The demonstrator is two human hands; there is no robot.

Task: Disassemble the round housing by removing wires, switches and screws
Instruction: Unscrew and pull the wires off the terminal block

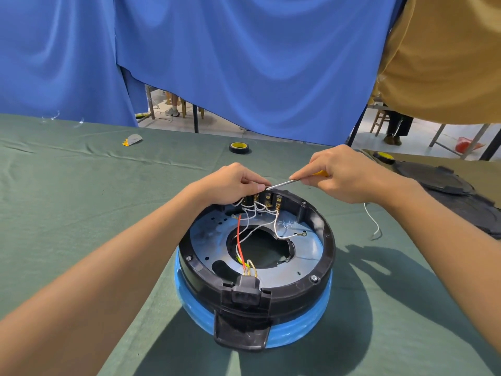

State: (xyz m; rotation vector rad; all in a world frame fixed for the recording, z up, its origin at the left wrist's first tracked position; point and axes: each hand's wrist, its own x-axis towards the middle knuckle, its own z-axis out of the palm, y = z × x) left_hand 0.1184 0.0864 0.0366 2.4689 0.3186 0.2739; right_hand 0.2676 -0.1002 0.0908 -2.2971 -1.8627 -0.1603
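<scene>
The housing (326, 240) is sitting on the worktop (81, 199) directly ahead, with its switches (267, 199) lining the far rim. The left hand (233, 180) is curling over that row, apparently pinching one. The right hand (344, 175) is gripping a screwdriver (282, 184), its shaft lying nearly level and pointing left at the left fingertips. Wires (252, 213) are trailing nearward.

One round housing (298, 297), one screwdriver (282, 183). Two tape rolls (239, 147), the second roll (383, 156) far right. One red wire (239, 234), one loose white wire (372, 221), one black cover (447, 185), one small scrap (132, 139).
</scene>
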